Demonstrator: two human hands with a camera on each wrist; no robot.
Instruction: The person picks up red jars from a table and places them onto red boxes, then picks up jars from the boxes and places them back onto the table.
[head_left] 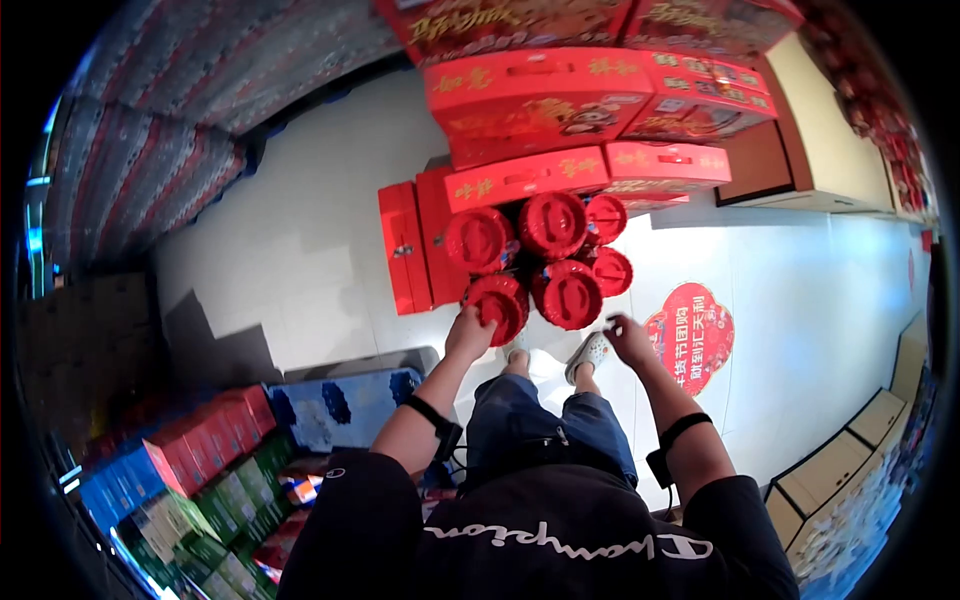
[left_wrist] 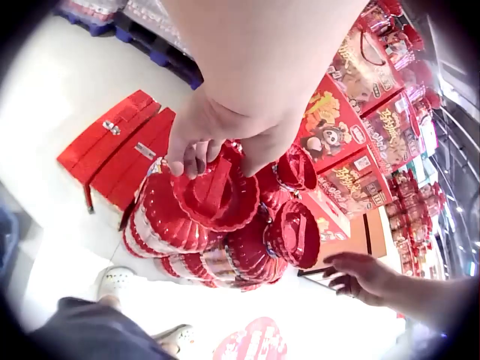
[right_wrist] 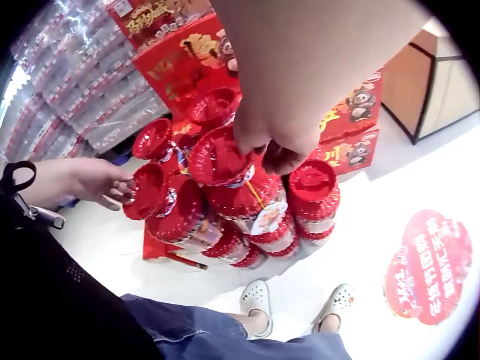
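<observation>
Several red jars with scalloped lids and strap handles stand in a stacked cluster. My left hand (head_left: 466,334) is at the front-left red jar (head_left: 503,308), fingers curled at its lid rim and thumb across the top. From the left wrist, the lid's strap handle (left_wrist: 218,187) shows between thumb and fingers. My right hand (head_left: 628,341) hovers right of the cluster, its fingers loosely bent and holding nothing. Nearest to it are the front-middle jar (head_left: 568,296) and a smaller jar (head_left: 612,272). A round tag (right_wrist: 269,218) hangs from one jar.
Red gift boxes (head_left: 540,95) are stacked behind the jars, with narrow red boxes (head_left: 405,248) to their left. A blue pallet (head_left: 345,405) and stacked cartons lie at lower left. Wooden cabinets (head_left: 840,140) stand at the right. A red floor sticker (head_left: 692,335) lies beside my feet.
</observation>
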